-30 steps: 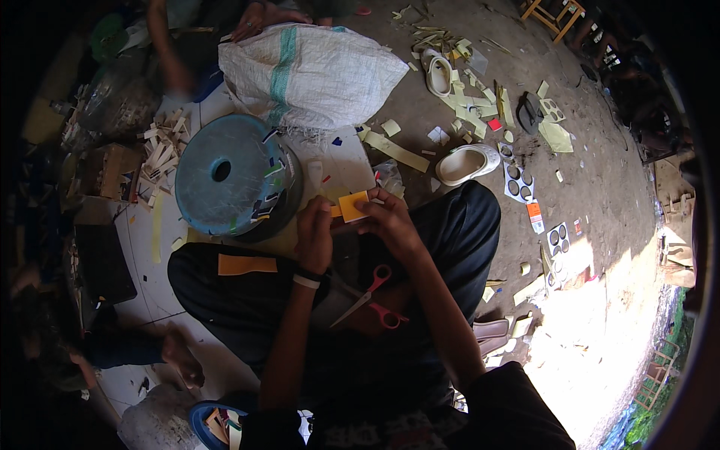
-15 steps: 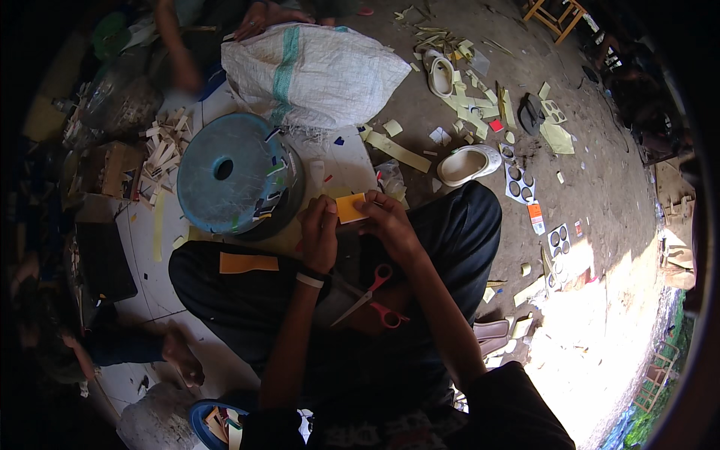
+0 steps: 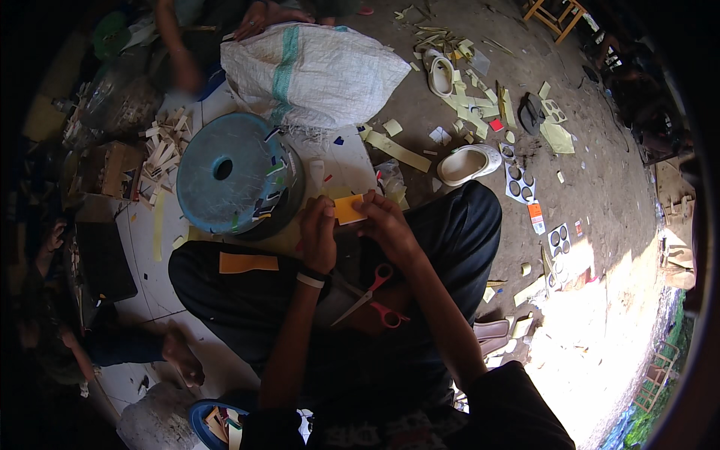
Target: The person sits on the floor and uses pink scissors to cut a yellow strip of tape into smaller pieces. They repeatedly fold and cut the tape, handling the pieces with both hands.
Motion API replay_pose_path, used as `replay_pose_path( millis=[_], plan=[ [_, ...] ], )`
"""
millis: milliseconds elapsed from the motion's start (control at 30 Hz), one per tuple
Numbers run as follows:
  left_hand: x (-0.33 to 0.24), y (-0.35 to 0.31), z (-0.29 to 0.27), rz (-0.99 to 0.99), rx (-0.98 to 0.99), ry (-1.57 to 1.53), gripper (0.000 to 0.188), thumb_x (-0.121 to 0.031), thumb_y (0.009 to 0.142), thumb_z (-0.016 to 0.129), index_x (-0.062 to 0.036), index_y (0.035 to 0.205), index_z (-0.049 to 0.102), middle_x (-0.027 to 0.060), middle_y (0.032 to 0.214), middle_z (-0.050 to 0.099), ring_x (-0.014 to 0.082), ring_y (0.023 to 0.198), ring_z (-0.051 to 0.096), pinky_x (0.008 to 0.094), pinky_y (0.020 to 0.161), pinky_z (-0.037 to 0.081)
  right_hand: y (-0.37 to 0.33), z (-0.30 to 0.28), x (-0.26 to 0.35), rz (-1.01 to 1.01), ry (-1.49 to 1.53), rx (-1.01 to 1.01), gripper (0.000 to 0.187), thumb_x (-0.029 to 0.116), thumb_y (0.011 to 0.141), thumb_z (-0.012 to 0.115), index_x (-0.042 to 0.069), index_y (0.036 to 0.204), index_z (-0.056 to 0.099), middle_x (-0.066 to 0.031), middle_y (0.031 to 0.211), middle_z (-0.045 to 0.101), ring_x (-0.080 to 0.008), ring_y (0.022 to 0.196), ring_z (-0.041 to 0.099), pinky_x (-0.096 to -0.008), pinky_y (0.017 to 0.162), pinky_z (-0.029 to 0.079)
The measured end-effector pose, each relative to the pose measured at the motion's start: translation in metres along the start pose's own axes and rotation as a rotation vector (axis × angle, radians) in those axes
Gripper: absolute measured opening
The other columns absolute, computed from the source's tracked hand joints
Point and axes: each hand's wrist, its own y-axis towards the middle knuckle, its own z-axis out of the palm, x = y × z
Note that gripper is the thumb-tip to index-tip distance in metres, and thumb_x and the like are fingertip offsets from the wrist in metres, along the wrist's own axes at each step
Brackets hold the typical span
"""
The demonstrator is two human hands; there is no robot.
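Note:
A small orange-yellow card (image 3: 348,209) with a pale lower edge is pinched between my two hands above my lap. My left hand (image 3: 319,234) closes on its left side, thumb on top. On its right side, my right hand (image 3: 387,223) grips with thumb and fingers. Scissors with red-pink handles (image 3: 374,298) lie partly opened in my lap, below my hands and untouched. Across my left thigh rests an orange strip (image 3: 248,262). Just past my left hand stands a round blue drum-like stool (image 3: 225,176) with coloured scraps stuck to its side.
A white woven sack (image 3: 322,75) lies ahead, beside another person's hand (image 3: 255,19). Wooden sticks (image 3: 163,150) are piled at the left. Cream clogs (image 3: 469,164) and paper scraps litter the floor at right. A blue tub (image 3: 201,424) sits near my left side.
My hands and the card have barely shifted; my right fingers have moved slightly on it. At the far left, another person's hand has risen beside the dark board.

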Motion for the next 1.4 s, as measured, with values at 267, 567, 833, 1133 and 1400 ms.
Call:
replay_pose_path(
  millis=[267,567,833,1133,1400],
  plan=[
    [0.001,-0.002,0.004,0.043,-0.037,0.122,0.019,-0.022,0.094,0.062,-0.0048,0.089,0.055,0.0082,0.083,0.052,0.0217,0.078,0.052,0.0378,0.074,0.038,0.000,-0.001,-0.001,0.002,0.011,0.000,0.014,0.023,0.095,0.066,0.012,0.102,0.063,0.0011,0.097,0.067,-0.0076,0.085,0.066,-0.0248,0.072,0.052],
    [0.007,-0.004,0.008,-0.145,-0.162,-0.134,0.012,-0.009,0.091,0.062,-0.0017,0.085,0.056,0.0026,0.082,0.053,0.0099,0.078,0.052,0.0276,0.071,0.042,0.006,-0.007,-0.006,0.059,-0.019,-0.048,0.022,0.025,0.093,0.069,0.009,0.106,0.062,-0.0034,0.098,0.069,-0.0126,0.090,0.068,-0.0271,0.073,0.051],
    [0.006,-0.004,0.002,-0.109,-0.098,-0.135,0.011,-0.006,0.090,0.061,-0.0010,0.082,0.055,0.0013,0.081,0.052,0.0076,0.078,0.050,0.0262,0.070,0.041,0.002,-0.003,0.002,-0.023,-0.122,-0.009,0.039,0.025,0.092,0.073,0.006,0.122,0.060,-0.0064,0.107,0.070,-0.0127,0.094,0.066,-0.0269,0.078,0.052],
    [0.007,-0.006,0.000,-0.180,-0.014,-0.155,0.018,-0.013,0.097,0.060,-0.0038,0.083,0.056,-0.0030,0.079,0.053,0.0041,0.079,0.049,0.0216,0.071,0.039,0.010,-0.001,-0.001,-0.197,-0.106,0.193,0.049,-0.001,0.087,0.077,0.005,0.130,0.054,-0.0102,0.113,0.070,-0.0153,0.103,0.066,-0.0279,0.085,0.055],
    [-0.001,-0.003,0.004,-0.194,-0.023,-0.209,0.021,-0.014,0.097,0.061,-0.0028,0.080,0.055,-0.0028,0.078,0.053,0.0044,0.076,0.047,0.0238,0.068,0.038,0.014,-0.005,-0.002,-0.330,-0.151,0.235,0.059,-0.010,0.083,0.076,0.004,0.133,0.050,-0.0122,0.113,0.070,-0.0177,0.105,0.067,-0.0306,0.091,0.056]
  ],
)
